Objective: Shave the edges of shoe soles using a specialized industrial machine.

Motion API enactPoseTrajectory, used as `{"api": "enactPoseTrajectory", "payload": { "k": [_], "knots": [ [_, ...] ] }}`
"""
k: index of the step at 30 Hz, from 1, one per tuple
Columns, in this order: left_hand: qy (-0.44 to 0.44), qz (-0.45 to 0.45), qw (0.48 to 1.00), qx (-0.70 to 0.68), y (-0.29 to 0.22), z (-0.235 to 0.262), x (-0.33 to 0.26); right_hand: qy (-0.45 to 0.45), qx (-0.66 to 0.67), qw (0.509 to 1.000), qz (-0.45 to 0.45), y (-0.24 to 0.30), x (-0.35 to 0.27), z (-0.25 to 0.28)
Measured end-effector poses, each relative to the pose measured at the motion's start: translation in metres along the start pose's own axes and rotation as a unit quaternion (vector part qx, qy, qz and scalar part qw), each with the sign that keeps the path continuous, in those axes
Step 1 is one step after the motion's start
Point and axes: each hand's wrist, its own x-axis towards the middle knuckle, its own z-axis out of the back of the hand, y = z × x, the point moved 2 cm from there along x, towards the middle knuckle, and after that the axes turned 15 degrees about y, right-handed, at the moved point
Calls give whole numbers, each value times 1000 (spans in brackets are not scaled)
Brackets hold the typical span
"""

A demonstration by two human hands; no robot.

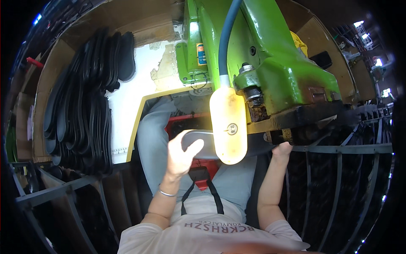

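A dark shoe sole (201, 138) lies level under the working end of a green machine (283, 76). My left hand (179, 153) grips its left end, thumb on the near side. At the sole's right end, my right hand (282, 150) is closed on it beneath the machine's head, which partly hides the fingers. An elongated yellowish lamp (228, 127) on a blue-grey flexible neck hangs in front and covers the middle of the sole.
Left of the machine, several black soles (80, 106) stand packed in rows on a white tabletop (127, 101) with a yellow edge. Cardboard walls (55, 72) surround the table. Metal racks (351, 149) flank me on both sides; the right one holds dark pieces.
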Motion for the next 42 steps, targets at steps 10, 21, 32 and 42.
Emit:
{"api": "enactPoseTrajectory", "payload": {
  "k": [10,21,32,42],
  "knots": [
    [-61,58,990,-115,6,76,-47,44,-81,996,-5,-46,-25,-66],
    [200,114,973,4,16,-1,-28,85,-50,995,9,-29,-11,-122],
    [108,-77,966,222,41,-54,8,141,-188,930,-283,-65,-162,-65],
    [54,-42,992,102,48,-45,-8,-16,-119,954,-275,4,-174,-23]
  ]
}}
